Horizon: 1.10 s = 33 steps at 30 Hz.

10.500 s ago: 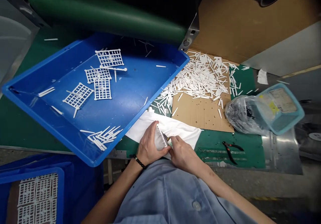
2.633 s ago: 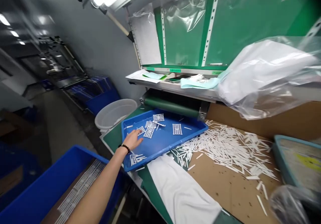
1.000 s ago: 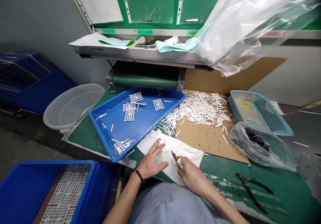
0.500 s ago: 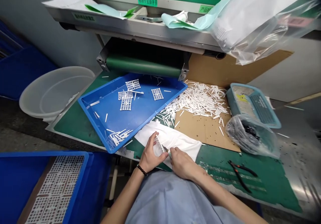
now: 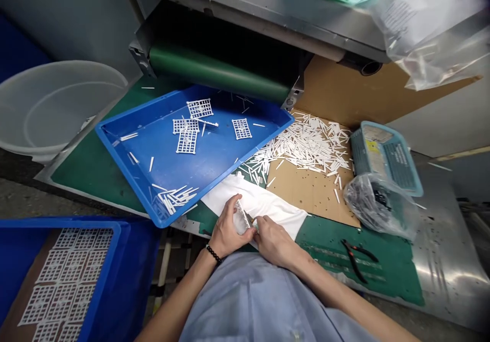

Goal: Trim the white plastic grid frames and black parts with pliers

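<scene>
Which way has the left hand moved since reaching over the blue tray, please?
Yes: the left hand came back off the tray toward the person, now holding a grid over the cloth.

Tray [image 5: 153, 150]: we see bright blue, dotted with white sticks.
Held grid [image 5: 241, 218]: we see a white lattice of small squares.
Cloth [image 5: 268, 210]: plain white.
Surface [image 5: 325, 232]: dark green with pale scuffed streaks.
Cardboard [image 5: 312, 194]: tan, speckled with black dots.
Basket [image 5: 386, 161]: teal.
Shirt [image 5: 252, 301]: pale blue.
Bracelet [image 5: 213, 254]: black beads.
Pliers [image 5: 354, 265]: black handles, tinged red.
</scene>
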Motion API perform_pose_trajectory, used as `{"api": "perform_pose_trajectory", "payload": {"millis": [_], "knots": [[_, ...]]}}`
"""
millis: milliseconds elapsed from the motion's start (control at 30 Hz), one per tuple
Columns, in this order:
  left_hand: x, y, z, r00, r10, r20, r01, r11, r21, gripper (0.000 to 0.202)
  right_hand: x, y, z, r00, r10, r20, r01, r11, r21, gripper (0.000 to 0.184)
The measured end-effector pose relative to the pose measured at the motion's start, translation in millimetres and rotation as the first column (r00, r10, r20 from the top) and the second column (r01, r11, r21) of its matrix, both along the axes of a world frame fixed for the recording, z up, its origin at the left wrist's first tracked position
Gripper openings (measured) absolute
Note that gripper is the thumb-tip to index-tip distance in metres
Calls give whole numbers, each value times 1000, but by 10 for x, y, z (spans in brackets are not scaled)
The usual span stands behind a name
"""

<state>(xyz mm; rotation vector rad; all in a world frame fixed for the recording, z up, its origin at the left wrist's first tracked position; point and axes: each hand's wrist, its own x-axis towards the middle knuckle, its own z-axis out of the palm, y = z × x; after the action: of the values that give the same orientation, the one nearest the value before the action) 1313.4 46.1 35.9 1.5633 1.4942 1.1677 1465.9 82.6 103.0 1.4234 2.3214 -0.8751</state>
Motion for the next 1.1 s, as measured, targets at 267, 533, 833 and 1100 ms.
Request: {"api": "perform_pose_trajectory", "payload": {"millis": [267, 533, 833, 1100], "knots": [[-30, 40, -61, 1000, 8, -16, -8, 999, -43, 90, -37, 8, -155, 997, -59, -48, 59, 998, 3, 29], [-23, 67, -154, 997, 47, -61, -50, 998, -50, 91, 66, -37, -492, 978, -17, -208, 46, 990, 136, 30], [-116, -16, -50, 998, -15, -65, 15, 1000, -8, 80, 97, -130, -498, 955, -37, -295, 110, 966, 236, 22], [-199, -77, 52, 779, 204, -593, -117, 976, 181, 20, 192, -168, -271, 903, -87, -420, 186, 962, 201, 20]]}}
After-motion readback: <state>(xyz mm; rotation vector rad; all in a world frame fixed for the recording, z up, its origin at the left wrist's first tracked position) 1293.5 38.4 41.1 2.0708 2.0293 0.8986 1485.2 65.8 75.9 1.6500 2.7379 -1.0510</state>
